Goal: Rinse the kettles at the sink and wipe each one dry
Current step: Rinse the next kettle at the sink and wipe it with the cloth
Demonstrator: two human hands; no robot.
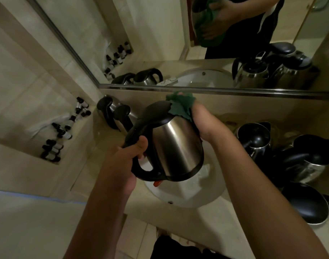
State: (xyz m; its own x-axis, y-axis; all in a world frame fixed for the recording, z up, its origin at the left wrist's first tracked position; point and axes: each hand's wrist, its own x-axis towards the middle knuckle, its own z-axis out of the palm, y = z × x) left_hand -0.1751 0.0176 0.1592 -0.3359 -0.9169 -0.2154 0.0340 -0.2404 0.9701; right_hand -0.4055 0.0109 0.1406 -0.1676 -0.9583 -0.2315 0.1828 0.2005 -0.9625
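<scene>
Kettle (175, 144) held tilted over sink (188, 195), handle gripped by left hand (122, 161), green cloth (180, 107) pressed on it by right hand (203, 122), curl of fingers unseen

Single head view, looking steeply down, close over sink (186, 195), facing mirror (160, 43)

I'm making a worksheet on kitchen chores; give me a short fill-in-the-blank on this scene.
1. The left hand holds the kettle by its black ____.
2. The right hand presses a ____ cloth against the kettle.
3. The kettle is held above the white ____.
Missing words: handle; green; sink
</scene>
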